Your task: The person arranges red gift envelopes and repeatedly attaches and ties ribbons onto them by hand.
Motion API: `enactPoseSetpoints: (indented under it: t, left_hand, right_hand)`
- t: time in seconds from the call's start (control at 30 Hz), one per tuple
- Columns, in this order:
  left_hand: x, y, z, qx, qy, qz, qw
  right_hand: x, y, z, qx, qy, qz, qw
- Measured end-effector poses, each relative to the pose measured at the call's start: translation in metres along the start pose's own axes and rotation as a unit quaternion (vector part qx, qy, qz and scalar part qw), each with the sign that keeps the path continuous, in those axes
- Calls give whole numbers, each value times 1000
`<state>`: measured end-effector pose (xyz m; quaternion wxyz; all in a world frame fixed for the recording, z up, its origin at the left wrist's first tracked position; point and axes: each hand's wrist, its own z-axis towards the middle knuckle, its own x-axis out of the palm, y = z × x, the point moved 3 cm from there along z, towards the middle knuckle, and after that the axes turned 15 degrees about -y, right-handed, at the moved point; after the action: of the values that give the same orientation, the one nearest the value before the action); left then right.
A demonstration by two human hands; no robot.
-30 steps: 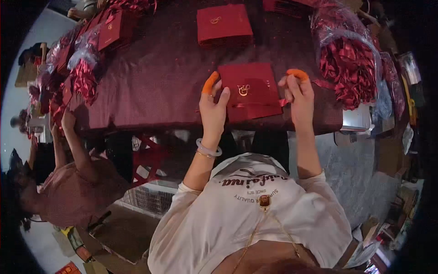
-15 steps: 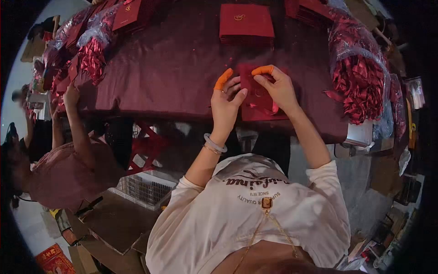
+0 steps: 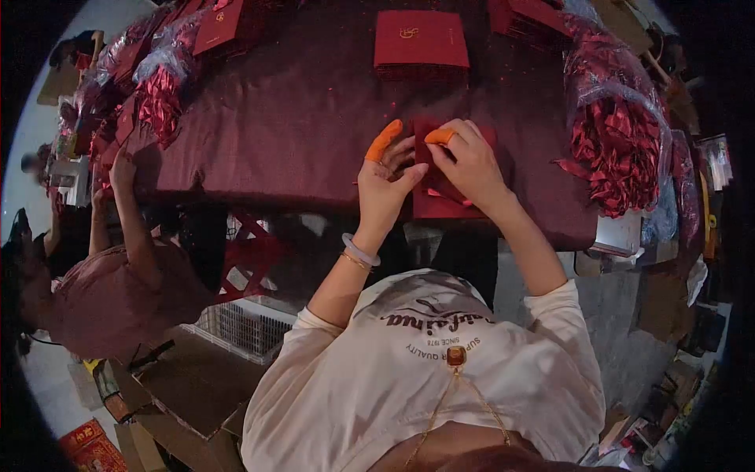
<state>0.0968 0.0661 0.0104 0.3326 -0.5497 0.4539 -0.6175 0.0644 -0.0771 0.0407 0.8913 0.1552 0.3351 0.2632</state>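
A red card or folder [image 3: 440, 209] lies flat near the front edge of the cloth-covered table, with a shiny red ribbon [image 3: 450, 196] across its lower part. My left hand [image 3: 382, 177] is at the card's left edge; its orange-capped index finger stretches out and the thumb stands apart, pointing over the card. Whether it touches the card I cannot tell. Above the card is my right hand [image 3: 472, 167], thumb and orange-capped index finger bent together in a pinch. Anything between those fingertips is too small to make out. The right hand covers much of the card.
A stack of red folders [image 3: 421, 43] with gold print sits at the far side. Bundled red ribbons [image 3: 617, 149] in plastic lie at right, more ribbons [image 3: 160, 102] at left. Another person's hand [image 3: 122, 169] works at the left end. A white crate [image 3: 244, 326] stands below.
My right hand has shifted slightly left and down over the card, its fingers more bent. The ribbon lies lower and flatter across the card. The left hand has moved slightly left.
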Motion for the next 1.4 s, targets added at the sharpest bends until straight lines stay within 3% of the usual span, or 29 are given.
enactPoseSetpoints:
  t: [0.1,0.17,0.23,0.37,0.47,0.53,0.57,0.6,0.67,0.7,0.77,0.8,0.87,0.93,1.03,1.07,1.1,1.17,1.23,1.27,1.33,1.4]
  left_hand:
    - [1,4,1,-34,15,-10,999]
    - [0,0,0,-18,-2,-12,1000]
    - [2,-3,-1,-13,-3,-6,1000]
    - [-3,-6,-2,-33,-11,5,999]
    - [-5,-1,6,-35,13,31,999]
    - [1,-6,11,86,27,208,974]
    - [5,-19,12,179,-7,311,933]
    - [8,-19,15,180,0,307,934]
    - [16,-19,24,272,-21,438,856]
    - [16,-17,28,303,-42,401,864]
    - [10,-14,38,336,-25,438,833]
    - [7,-12,41,364,-6,479,799]
    - [6,-22,49,304,24,499,811]
    - [5,-31,54,224,105,505,827]
    - [-14,-45,67,139,95,437,884]
    - [-23,-58,71,162,62,442,880]
    - [-40,-65,74,114,49,380,917]
    - [-66,-76,71,75,62,407,908]
    - [-80,-66,59,108,40,418,901]
    - [-80,-69,52,168,21,490,855]
    - [-76,-68,37,199,-36,547,812]
    - [-81,-62,27,361,-121,573,726]
  right_hand:
    - [1,7,2,-40,64,-68,995]
    - [-2,13,8,-69,36,-74,994]
    - [-3,3,15,157,41,45,986]
    - [9,-13,6,165,65,134,975]
    - [11,-25,-5,269,50,214,938]
    - [12,-28,-9,360,46,331,871]
    - [13,-30,-10,361,41,327,872]
    - [16,-31,-13,367,38,355,859]
    - [15,-33,-12,377,38,379,845]
    - [12,-35,-11,375,37,375,847]
    - [11,-38,-13,427,5,509,747]
    - [10,-39,-13,429,4,508,747]
    - [6,-37,-12,393,15,438,809]
    - [7,-33,-11,384,21,433,815]
    - [10,-38,-13,387,21,407,827]
    - [12,-40,-14,395,10,423,815]
    - [12,-42,-14,382,14,416,825]
    - [12,-41,-12,373,23,399,837]
    - [13,-37,-12,370,40,393,841]
    - [13,-36,-13,372,40,397,838]
    - [14,-36,-12,369,44,383,846]
    - [17,-38,-14,389,29,411,824]
